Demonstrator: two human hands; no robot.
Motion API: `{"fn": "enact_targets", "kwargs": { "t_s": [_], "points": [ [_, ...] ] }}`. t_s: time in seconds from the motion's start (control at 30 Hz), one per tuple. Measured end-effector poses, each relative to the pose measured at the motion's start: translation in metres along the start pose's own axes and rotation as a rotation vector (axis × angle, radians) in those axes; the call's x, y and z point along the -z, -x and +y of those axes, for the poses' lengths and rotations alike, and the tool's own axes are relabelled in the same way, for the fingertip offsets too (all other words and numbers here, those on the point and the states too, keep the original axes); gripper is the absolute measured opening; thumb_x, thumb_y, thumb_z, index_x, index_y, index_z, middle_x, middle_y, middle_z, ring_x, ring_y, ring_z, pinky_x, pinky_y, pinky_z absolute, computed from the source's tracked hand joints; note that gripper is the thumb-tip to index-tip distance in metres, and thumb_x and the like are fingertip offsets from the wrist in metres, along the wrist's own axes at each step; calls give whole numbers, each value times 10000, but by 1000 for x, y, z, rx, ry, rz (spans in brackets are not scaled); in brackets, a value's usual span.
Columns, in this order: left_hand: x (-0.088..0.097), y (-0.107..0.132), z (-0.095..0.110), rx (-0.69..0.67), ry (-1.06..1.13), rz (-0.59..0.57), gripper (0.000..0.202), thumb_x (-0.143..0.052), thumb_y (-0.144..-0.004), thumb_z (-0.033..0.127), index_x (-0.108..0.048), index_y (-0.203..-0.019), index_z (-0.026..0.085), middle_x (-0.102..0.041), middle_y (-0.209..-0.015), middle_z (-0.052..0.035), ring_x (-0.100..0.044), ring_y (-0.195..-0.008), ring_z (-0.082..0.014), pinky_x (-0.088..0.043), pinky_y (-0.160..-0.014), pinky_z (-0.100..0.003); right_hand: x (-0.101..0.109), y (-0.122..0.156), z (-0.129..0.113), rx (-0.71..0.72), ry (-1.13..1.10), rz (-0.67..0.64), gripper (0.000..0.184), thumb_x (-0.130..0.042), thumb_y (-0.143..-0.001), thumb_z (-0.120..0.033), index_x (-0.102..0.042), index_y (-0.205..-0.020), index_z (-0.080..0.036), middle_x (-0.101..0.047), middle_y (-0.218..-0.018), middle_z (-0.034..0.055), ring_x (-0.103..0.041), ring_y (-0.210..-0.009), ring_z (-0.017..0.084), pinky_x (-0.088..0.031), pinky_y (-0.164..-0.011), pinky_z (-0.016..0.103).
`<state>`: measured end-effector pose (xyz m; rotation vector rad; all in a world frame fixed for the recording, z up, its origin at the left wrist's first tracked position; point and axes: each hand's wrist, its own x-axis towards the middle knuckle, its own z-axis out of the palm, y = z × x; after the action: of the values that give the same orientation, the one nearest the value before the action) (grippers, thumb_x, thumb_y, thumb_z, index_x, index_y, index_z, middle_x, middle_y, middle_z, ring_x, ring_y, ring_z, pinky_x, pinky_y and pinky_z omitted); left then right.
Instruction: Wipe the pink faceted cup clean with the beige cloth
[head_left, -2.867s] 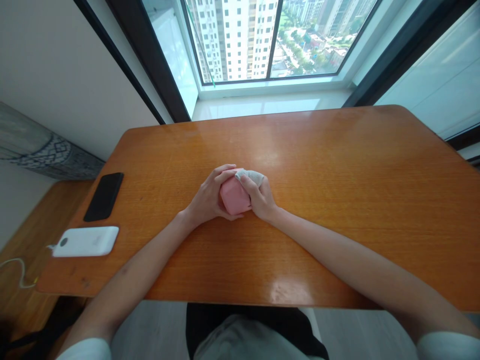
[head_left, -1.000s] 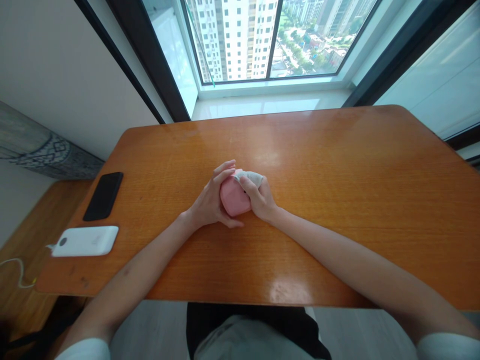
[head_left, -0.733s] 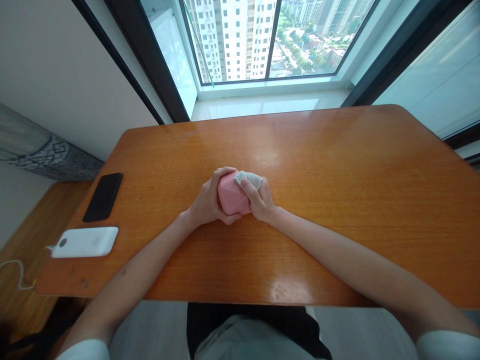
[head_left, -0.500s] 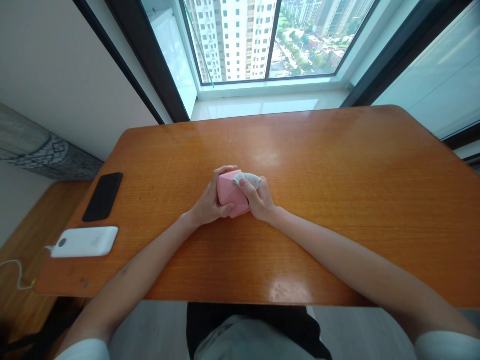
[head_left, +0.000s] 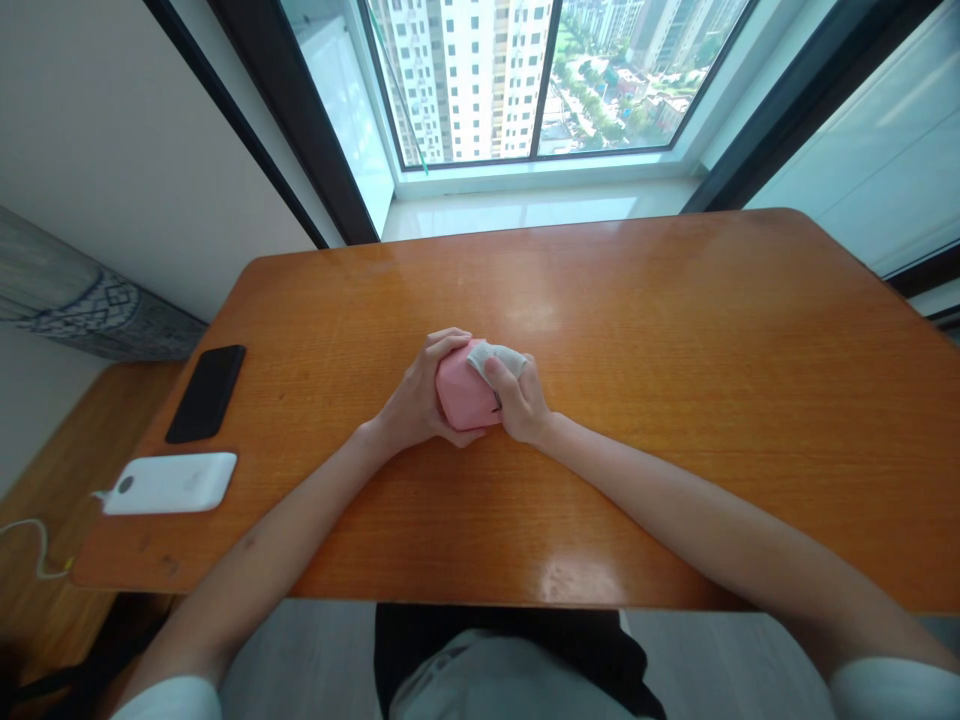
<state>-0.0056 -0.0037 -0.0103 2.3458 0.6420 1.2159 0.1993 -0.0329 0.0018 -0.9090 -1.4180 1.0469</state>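
Left hand (head_left: 420,395) curls round the left side of the pink block (head_left: 461,392), fingers over its far edge, thumb along its near edge. Right hand (head_left: 523,408) pinches the pale cloth (head_left: 506,354), thumb on top, and presses it to the block's upper right. Block sits between the two hands, over the middle of the wooden table (head_left: 675,330); can't tell if it touches the surface. Delta vs half a second ago: block has been turned. Then, flat faces and a hard corner pointed at the camera, left thumb lying across the front; now a rounder face shows and that thumb has dropped to the near edge. Small dark mark (head_left: 497,402) now visible by the right thumb, hidden in that frame. One second back the left fingers and thumb were splayed wider; grip is closer now. Black phone (head_left: 205,395) and white device (head_left: 171,484) at table left: unchanged.
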Motion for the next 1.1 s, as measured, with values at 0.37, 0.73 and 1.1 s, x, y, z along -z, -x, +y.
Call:
{"fn": "enact_targets", "kwargs": {
  "t_s": [0.37, 0.73, 1.1],
  "points": [
    [8, -5, 2, 549, 899, -198, 891, -827, -829, 816, -677, -1485, 232, -782, -1375, -152, -794, -1208, -368, -652, -1005, -470, -3, 1, -2, 560, 292, -253, 490, -542, -1077, -522, -446, -665, -274, -452, -541, -48, -360, -487, 123, -299, -542, 329],
    [23, -11, 2, 719, 1081, -216, 880, -797, -799, 746, -690, -1477, 195, -838, -1288, -161, -839, -1059, -340, -672, -901, -419, 5, 2, -1, 550, 203, 119, 492, -537, -1078, -527, -577, -657, -275, -615, -575, 9, -553, -511, 177, -452, -554, 360],
    [11, -6, 5, 672, 892, -93, 751, -872, -779, 748, -632, -1272, 235, -791, -1270, -118, -781, -916, -236, -617, -737, -313, 9, -29, 4, 61, -74, 804, 485, -429, -1078, -719, -587, -970, -273, -639, -989, 48, -686, -1019, 238, -590, -988, 371]
  ]
}}
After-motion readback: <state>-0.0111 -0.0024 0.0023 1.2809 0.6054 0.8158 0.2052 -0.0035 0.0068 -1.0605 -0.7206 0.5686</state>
